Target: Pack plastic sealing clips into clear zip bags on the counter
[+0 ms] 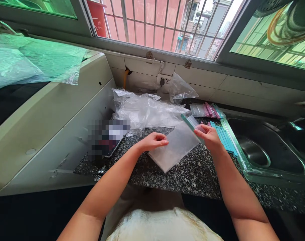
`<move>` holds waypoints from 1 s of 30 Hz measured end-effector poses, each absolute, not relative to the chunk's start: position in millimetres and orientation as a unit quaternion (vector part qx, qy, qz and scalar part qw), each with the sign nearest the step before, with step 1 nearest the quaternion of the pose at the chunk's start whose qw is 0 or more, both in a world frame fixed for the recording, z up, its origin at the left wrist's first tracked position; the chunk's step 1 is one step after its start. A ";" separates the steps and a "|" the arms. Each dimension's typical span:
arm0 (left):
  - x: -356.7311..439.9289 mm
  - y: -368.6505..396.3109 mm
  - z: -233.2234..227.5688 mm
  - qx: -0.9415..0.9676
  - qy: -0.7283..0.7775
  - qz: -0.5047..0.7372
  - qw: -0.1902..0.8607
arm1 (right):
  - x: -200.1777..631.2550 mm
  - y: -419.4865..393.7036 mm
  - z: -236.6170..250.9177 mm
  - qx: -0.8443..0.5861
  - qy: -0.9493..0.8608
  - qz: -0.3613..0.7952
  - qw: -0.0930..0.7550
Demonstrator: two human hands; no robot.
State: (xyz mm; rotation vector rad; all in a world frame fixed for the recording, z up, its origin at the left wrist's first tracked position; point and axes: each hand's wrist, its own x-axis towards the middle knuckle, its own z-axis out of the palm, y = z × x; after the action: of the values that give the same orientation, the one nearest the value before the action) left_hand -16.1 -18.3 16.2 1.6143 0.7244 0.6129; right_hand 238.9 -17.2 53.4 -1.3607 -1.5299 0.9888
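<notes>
A clear frosted plastic bag [176, 145] with a teal strip [189, 122] along its upper right edge hangs tilted over the counter between my hands. My right hand [209, 136] is closed on the strip end of the bag, thumb on top. On the bag's left edge, my left hand [154, 141] pinches the plastic between thumb and fingers. Just right of my right hand lie several teal strips [224, 139] side by side. Behind them are clear bags with pink strips [211, 110].
Loose clear plastic bags [147, 110] are heaped at the back of the speckled counter [192, 177]. A phone-like device [114, 140], partly blurred, lies at left beside a white appliance [67, 124]. The metal sink [270, 144] is at right. A wall socket [165, 80] is behind.
</notes>
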 end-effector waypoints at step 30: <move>-12.7 -18.0 11.8 0.690 0.320 0.265 0.592 | 220.8 -22.0 43.9 -0.534 -0.645 0.417 0.355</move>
State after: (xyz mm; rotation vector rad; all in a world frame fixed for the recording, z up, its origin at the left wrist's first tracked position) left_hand -12.7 -18.0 11.8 1.6054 0.7436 0.6166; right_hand 220.8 -22.0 43.9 -1.3789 -1.6661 1.0771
